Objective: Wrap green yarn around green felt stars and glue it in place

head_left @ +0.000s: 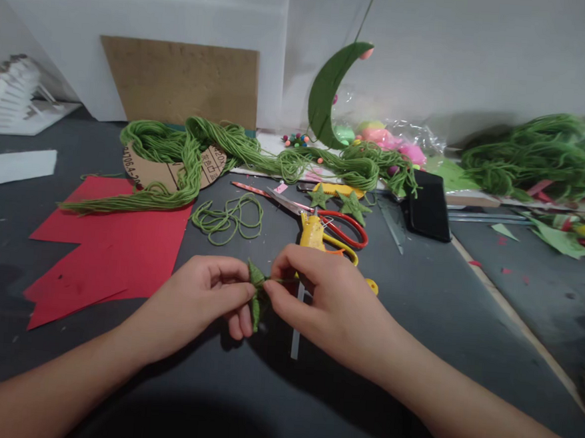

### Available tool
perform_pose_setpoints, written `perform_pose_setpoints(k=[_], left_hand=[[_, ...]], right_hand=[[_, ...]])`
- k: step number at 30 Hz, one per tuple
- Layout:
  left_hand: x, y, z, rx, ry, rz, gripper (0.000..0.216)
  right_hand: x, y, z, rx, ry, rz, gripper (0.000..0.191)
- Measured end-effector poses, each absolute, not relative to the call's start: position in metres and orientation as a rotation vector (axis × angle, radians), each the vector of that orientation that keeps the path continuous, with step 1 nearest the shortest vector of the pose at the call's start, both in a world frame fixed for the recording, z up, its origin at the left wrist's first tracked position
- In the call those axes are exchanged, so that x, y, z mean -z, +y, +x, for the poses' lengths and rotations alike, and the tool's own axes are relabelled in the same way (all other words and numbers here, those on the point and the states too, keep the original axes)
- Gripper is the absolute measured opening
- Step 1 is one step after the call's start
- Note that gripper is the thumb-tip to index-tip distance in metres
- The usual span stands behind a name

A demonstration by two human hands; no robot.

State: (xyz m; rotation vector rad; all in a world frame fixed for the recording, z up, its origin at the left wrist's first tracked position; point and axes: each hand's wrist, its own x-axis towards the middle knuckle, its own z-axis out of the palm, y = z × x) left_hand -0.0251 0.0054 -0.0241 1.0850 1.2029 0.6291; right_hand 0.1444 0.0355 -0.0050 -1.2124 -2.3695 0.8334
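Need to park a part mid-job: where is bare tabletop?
Bare tabletop lies between the black phone, right forearm and pale strip. Another patch lies between that arm and the left forearm, nearer the body than the glue stick. Crowded: around the glue gun, scissors and green stars, and along the back, where green yarn lies.

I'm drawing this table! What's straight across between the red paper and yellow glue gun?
In the head view, a loose green yarn tangle lies beside the red paper, then bare table before the glue gun.
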Motion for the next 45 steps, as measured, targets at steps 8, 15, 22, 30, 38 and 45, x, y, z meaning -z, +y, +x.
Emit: perform_pose_setpoints(k=[8,15,22,30,38,45], left_hand=[[0.021,0.005,-0.024,-0.636,1.202,1.077,0.014],[0.025,0.003,-0.028,-0.603,1.117,1.059,0.012],[0.024,0.004,-0.03,-0.656,1.126,1.063,0.006],[0.026,0.004,-0.026,-0.652,1.218,1.074,0.002],[0.025,0.004,-0.027,-0.656,1.174,1.053,0.004],[0.025,0.003,-0.025,-0.642,1.21,1.054,0.01]], right_hand=[[0.008,0.043,0.145,-0.892,-2.339,-1.259,0.008],[0.006,0.046,0.144,-1.02,-2.32,-1.2,0.017],[0.003,0.046,0.143,-0.997,-2.333,-1.168,0.018],[0.007,0.043,0.143,-0.974,-2.357,-1.141,0.016],[0.008,0.043,0.142,-0.975,-2.387,-1.137,0.016],[0.008,0.04,0.14,-0.964,-2.427,-1.132,0.015]])
